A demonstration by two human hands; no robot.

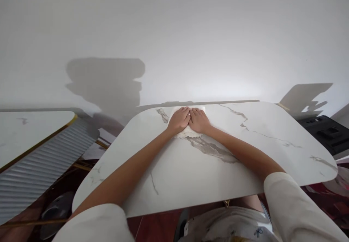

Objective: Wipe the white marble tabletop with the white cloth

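A white cloth (188, 132) lies spread on the marble-patterned table (174, 183), near its far edge by the wall. My left hand (179, 120) rests palm down on the left part of the cloth, fingers laid out forward. Beside it, my right hand (199, 120) presses flat on the right part, its fingers also pointing toward the wall. The fingertips of both hands nearly meet in the middle. Both arms are stretched out across the tabletop. The palms and the cloth beneath them are hidden.
A plain white wall (174, 34) rises directly behind the table. At the left stands a marble-topped cabinet (32, 133) with gold trim and a ribbed grey side. A black device (325, 133) sits beyond the table's right end. Dark red flooring (155, 227) shows below the near edge.
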